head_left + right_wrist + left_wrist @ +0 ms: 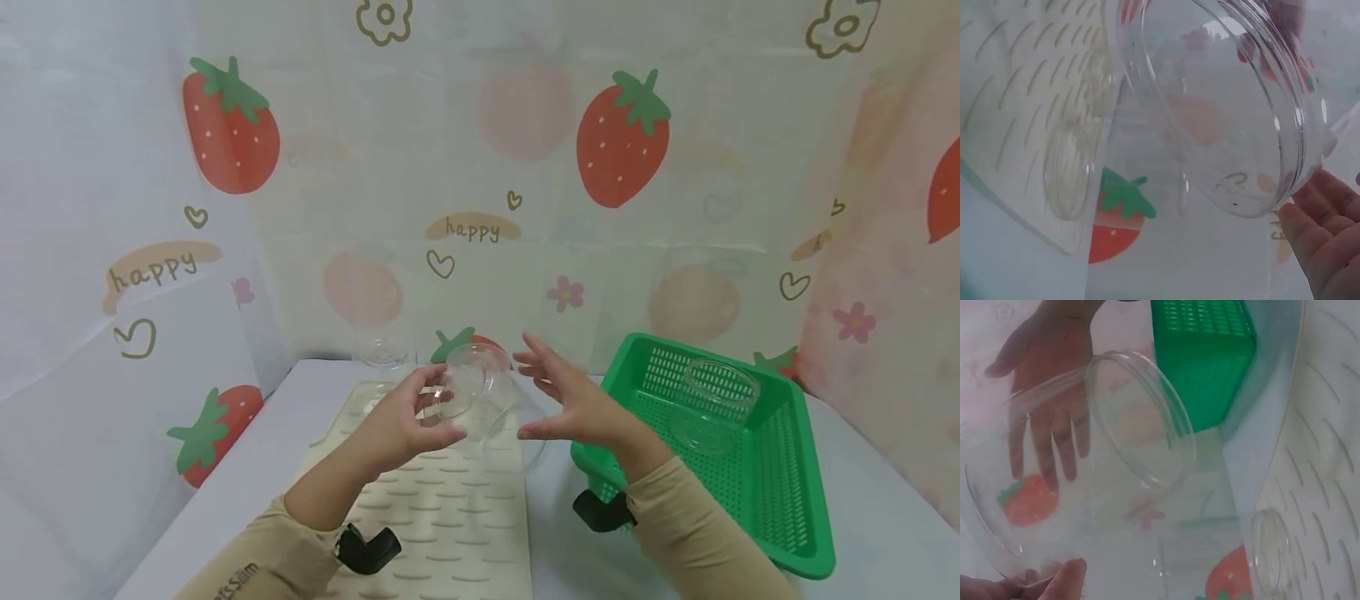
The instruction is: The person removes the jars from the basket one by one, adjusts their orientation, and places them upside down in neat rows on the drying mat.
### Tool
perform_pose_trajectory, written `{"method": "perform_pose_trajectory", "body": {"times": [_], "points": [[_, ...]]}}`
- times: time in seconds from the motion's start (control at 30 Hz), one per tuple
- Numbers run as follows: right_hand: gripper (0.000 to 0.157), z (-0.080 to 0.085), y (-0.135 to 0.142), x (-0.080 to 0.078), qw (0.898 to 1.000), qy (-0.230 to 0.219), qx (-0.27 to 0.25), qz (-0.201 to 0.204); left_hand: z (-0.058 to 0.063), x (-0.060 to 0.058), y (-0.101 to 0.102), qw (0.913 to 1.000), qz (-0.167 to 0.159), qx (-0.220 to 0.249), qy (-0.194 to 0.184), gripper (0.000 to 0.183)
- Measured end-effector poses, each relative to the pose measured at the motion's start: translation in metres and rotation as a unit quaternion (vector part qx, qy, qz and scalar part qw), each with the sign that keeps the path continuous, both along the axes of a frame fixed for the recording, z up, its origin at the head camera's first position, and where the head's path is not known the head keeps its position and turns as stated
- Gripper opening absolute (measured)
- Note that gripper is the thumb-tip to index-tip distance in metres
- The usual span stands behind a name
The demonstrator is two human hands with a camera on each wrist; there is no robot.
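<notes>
A clear plastic bowl [480, 400] is held tilted in the air above the cream ribbed mat [442, 508], gripped at its rim by the curled fingers and thumb of the left hand [397, 425]. In the left wrist view the thumb tip is seen pressed against the bowl's lower edge. The right hand [573, 400] is kept just to the right of the bowl, its fingers spread and straight; whether they touch the bowl cannot be told. In the right wrist view the bowl's wide mouth is turned toward that hand. A green perforated basket [780, 500] stands on the tabletop [225, 492] to the right of the right hand, with a clear jar [716, 404] lying inside it. Another clear container [384, 348] is seen beyond the left hand, at the far end of the mat.
</notes>
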State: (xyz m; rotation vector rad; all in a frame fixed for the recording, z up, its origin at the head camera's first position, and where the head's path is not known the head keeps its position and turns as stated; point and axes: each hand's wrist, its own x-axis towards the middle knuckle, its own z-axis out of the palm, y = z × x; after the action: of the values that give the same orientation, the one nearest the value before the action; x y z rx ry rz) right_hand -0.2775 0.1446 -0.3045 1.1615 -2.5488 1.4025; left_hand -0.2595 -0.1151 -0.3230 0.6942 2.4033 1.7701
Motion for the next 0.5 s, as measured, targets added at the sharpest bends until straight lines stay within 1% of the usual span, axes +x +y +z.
{"method": "perform_pose_trajectory", "body": {"times": [0.1, 0.2, 0.33, 0.4, 0.5], "points": [[0.107, -0.008, -0.005, 0.000, 1.000, -0.012, 0.009, 0.010, 0.001, 0.000, 0.000, 0.9995, -0.006, -0.022, 0.020, 0.085], [0.107, -0.014, -0.009, 0.001, 0.999, -0.024, 0.018, 0.018, 0.001, 0.002, 0.000, 0.9989, -0.012, -0.035, 0.030, 0.085], [0.106, -0.021, -0.013, 0.002, 0.999, -0.039, 0.021, 0.024, 0.001, 0.004, 0.001, 0.9985, -0.021, -0.037, 0.035, 0.085], [0.104, -0.023, -0.014, 0.003, 0.999, -0.035, 0.025, 0.024, 0.001, 0.005, 0.001, 0.9983, -0.024, -0.038, 0.037, 0.086], [0.094, -0.026, -0.015, 0.003, 0.999, -0.022, 0.041, 0.012, 0.001, 0.006, 0.001, 0.9980, -0.023, -0.043, 0.040, 0.088]]}}
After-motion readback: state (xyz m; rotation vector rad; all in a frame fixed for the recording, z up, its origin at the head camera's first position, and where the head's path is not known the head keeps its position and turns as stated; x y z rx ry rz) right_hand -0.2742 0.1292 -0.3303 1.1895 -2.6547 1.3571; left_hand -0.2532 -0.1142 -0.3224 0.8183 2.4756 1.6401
